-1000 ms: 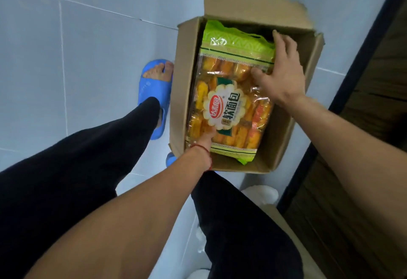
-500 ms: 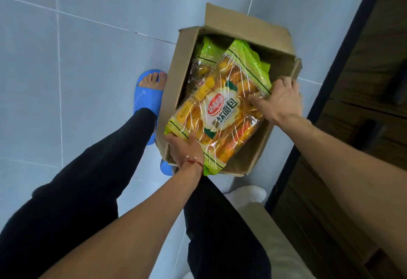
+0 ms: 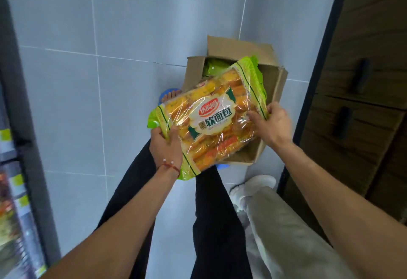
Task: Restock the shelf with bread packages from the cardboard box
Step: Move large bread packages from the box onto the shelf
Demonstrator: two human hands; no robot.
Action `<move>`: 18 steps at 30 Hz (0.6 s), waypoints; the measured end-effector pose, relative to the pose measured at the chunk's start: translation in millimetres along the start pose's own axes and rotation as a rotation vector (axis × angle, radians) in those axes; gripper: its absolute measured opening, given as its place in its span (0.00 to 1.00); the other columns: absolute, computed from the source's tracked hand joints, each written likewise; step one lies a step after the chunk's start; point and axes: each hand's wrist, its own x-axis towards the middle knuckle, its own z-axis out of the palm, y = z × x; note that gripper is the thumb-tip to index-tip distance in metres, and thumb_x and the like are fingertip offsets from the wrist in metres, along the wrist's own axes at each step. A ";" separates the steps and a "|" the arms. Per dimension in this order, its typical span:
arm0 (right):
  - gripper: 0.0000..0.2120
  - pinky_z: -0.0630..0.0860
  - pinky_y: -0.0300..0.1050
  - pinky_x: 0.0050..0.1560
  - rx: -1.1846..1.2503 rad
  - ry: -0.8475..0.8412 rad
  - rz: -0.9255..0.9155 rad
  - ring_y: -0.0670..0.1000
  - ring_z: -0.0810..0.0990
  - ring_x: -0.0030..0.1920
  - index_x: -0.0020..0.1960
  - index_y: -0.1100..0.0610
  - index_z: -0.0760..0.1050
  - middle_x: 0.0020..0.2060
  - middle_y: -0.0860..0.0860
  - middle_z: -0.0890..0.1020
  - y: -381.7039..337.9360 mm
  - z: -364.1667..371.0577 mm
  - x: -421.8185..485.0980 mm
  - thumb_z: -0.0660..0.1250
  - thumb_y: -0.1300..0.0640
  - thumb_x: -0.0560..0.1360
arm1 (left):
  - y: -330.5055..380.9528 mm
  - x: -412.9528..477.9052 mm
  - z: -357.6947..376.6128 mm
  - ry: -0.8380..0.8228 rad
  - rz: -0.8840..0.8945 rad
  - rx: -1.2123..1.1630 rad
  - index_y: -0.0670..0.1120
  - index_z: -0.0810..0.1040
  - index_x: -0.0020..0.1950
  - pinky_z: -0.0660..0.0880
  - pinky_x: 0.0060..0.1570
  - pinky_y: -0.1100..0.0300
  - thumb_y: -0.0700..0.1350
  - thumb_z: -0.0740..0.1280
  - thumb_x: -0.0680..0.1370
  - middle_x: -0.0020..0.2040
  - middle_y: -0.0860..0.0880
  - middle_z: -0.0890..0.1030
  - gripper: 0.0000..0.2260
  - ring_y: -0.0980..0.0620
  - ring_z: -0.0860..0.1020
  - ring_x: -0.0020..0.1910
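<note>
Over the grey tiled floor [image 3: 110,102], we hold one bread package [image 3: 211,120] in the air with both hands. Our left hand [image 3: 166,144] clasps its near-left corner, thumb on top, with a red cord bracelet [image 3: 170,165] at the wrist. Our right hand [image 3: 272,124] grips the right-hand edge. The package hangs tilted above the near side of the cardboard box [image 3: 278,89], clear of its walls. Inside the box another green package [image 3: 212,68] shows. A blue slipper [image 3: 168,94] peeks out beside the box, and a white shoe [image 3: 253,187] stands nearer us. At far left the shelf [image 3: 13,190] is a blur of stocked goods. We judge the job to be mid-cycle: this package is lifted but not yet shelved, and at least one more waits.
</note>
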 end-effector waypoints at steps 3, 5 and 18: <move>0.22 0.83 0.60 0.47 0.108 0.021 -0.013 0.55 0.83 0.47 0.51 0.52 0.70 0.50 0.51 0.79 -30.0 -13.6 -39.8 0.71 0.35 0.74 | 25.0 -6.7 -42.8 0.022 0.089 0.004 0.41 0.74 0.57 0.71 0.48 0.57 0.50 0.64 0.80 0.51 0.44 0.78 0.13 0.47 0.75 0.48; 0.23 0.82 0.59 0.51 0.139 0.039 -0.026 0.55 0.81 0.51 0.54 0.52 0.71 0.52 0.51 0.78 -49.9 -24.2 -63.3 0.71 0.35 0.73 | 40.8 -15.4 -67.9 0.052 0.136 -0.013 0.45 0.72 0.59 0.71 0.50 0.56 0.52 0.62 0.80 0.54 0.44 0.77 0.13 0.47 0.75 0.50; 0.17 0.76 0.63 0.63 0.239 0.107 -0.439 0.52 0.79 0.44 0.46 0.47 0.71 0.40 0.47 0.80 -148.7 -78.8 -228.6 0.71 0.36 0.73 | 62.8 -128.6 -249.6 0.323 0.357 -0.310 0.46 0.68 0.67 0.69 0.41 0.72 0.50 0.57 0.84 0.36 0.67 0.68 0.14 0.79 0.72 0.35</move>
